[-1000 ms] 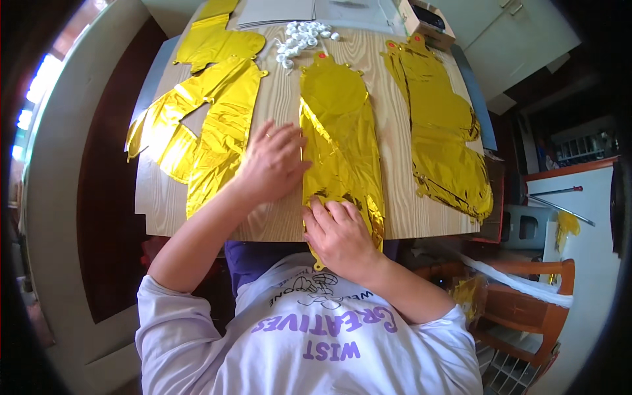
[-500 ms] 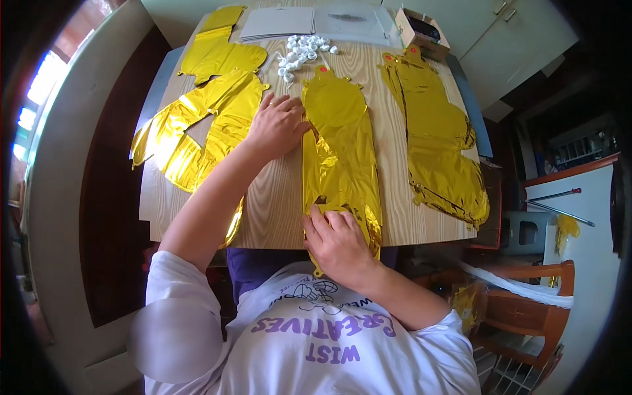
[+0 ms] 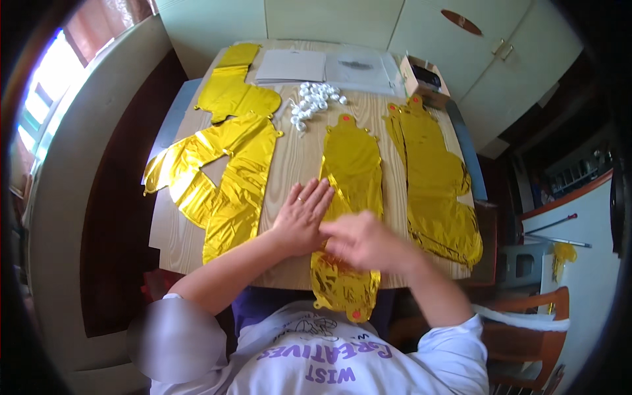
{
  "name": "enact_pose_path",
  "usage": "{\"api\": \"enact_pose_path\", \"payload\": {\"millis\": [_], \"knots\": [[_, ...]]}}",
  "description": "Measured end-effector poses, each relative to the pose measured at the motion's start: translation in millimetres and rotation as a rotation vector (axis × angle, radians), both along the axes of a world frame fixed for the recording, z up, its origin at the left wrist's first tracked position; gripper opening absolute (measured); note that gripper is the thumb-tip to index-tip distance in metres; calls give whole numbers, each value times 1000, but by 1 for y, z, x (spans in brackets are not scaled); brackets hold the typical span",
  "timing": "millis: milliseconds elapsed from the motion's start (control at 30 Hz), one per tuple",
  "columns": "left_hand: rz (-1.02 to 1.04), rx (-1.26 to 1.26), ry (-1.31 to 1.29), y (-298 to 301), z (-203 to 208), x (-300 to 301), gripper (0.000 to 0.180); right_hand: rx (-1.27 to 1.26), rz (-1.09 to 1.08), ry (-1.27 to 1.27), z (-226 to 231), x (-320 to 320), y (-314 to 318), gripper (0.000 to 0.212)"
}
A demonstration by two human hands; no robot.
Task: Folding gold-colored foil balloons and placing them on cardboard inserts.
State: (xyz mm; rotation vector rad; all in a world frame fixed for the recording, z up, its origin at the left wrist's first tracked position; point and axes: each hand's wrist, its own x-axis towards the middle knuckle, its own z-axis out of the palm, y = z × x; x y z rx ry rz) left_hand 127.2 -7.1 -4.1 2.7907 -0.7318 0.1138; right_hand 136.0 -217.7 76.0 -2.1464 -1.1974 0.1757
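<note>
- Bent gold foil (image 3: 247, 174): flat, crumpled, left of the left hand and apart from it; bright glare on its outer part.
- Upper gold foil (image 3: 237, 95): beyond the bent one, far forward and left of the left hand; the two meet or overlap, cannot tell which.
- Pale sheets (image 3: 289, 66): stacked, well forward of the left hand, near the far edge of the table (image 3: 289, 155).
- Left hand (image 3: 301, 218): back upward, fingers straight and together, gripping nothing visible; fingertips at the left edge of the middle foil.
- White rolls (image 3: 316, 99): loose heap, forward of the left hand.
- Middle gold foil (image 3: 352, 158): long, flat, lying beneath and forward of the right hand; red-marked tab at each end, near end overhanging the table edge toward the person.
- Clear plastic sheet (image 3: 362, 69): forward of both hands, just beside the pale sheets.
- Right hand (image 3: 367, 242): over the middle foil, motion-blurred; fingers point toward the left hand. Grip and contact: cannot tell.
- Cardboard box (image 3: 416, 78): far forward and right of the right hand, dark object inside.
- Right gold foil (image 3: 431, 171): flat, right of the right hand, well apart.
</note>
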Motion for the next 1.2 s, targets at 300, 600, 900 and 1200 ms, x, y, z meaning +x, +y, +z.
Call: {"api": "enact_pose_path", "payload": {"millis": [300,600,900,1200], "knots": [[44,-64,19,-11,5,-1,80,-252,-450,-249,-18,351,148,55],[57,-110,50,-6,10,1,76,-609,-374,-375,-70,417,221,45],[64,-107,51,-2,11,2,77,-651,-93,-724,-42,403,242,21],[58,-94,73,-5,12,0,78,-318,-345,-1032,-40,400,226,20]]}}
